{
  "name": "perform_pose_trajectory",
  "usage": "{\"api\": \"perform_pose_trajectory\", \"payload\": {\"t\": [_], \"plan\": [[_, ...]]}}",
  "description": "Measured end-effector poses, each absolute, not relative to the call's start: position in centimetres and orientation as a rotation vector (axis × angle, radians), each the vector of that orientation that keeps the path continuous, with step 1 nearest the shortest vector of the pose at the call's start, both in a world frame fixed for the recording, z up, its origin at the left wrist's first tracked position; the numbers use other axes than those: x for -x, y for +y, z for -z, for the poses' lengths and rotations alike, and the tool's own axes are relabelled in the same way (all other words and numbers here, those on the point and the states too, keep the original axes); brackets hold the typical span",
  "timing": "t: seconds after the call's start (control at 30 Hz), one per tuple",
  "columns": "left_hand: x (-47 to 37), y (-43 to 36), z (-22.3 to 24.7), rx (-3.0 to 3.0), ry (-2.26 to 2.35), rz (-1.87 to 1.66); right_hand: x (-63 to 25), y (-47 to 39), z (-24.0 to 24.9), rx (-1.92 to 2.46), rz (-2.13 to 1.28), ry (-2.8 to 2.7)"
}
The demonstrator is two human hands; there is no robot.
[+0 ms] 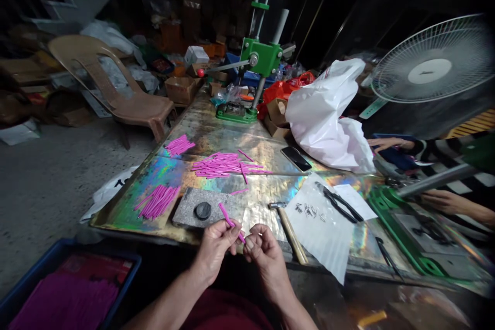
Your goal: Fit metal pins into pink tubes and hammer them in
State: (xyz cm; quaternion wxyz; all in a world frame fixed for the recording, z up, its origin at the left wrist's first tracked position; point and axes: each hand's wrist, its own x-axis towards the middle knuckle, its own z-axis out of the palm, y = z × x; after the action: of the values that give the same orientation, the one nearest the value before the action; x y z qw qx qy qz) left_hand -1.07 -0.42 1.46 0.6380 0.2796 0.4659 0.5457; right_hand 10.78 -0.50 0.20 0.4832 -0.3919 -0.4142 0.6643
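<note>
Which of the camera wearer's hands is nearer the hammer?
Right. The right hand is close beside the hammer, just left of its handle; the left hand is farther left, beyond the right hand, holding a pink stick.

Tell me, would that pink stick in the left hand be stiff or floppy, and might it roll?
The pink stick is probably stiff: its free end juts straight from the left hand without drooping. It is likely light, being slim. Nudged along the tabletop, it might roll, since it looks round, though its ends are too small to be sure.
</note>
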Motion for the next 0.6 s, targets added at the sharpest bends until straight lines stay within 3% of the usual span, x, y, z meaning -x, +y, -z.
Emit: {"api": "perform_pose_trajectory", "payload": {"t": [0.4, 0.6], "plan": [[2.5, -0.3, -2.0, -0.712, 1.134, -1.331, -11.2, -0.2, -0.2, 1.14, -1.478, -1.154], [7.2, 0.6, -1.8, -0.826, 1.387, -1.545, -17.6, 2.6, 0.9, 1.589, -0.862, -1.397]]}}
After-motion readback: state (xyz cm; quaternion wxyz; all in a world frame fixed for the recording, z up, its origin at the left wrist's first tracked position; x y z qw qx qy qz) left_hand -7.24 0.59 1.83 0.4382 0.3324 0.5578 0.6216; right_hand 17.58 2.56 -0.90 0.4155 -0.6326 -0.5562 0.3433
